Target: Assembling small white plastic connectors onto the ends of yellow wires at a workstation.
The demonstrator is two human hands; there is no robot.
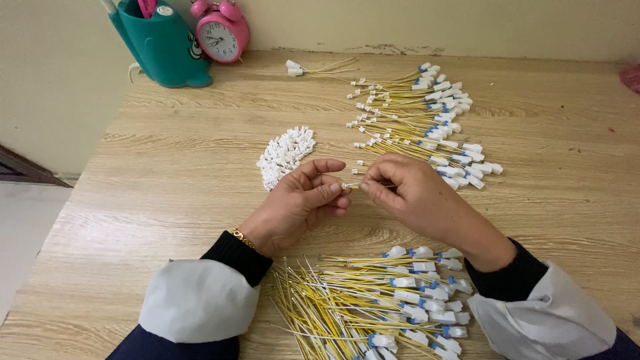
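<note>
My left hand and my right hand meet at the middle of the wooden table. Between their fingertips sits a small white connector on the end of a thin yellow wire, pinched from both sides. Most of that wire is hidden under my right hand. Close to my body lies a bundle of yellow wires with white and blue plugs. A pile of small white connectors lies just beyond my left hand. A second spread of yellow wires with connectors lies beyond my right hand.
A teal holder and a pink alarm clock stand at the table's far left against the wall. One separate wire pair with white plugs lies near the back. The table's left edge drops to the floor.
</note>
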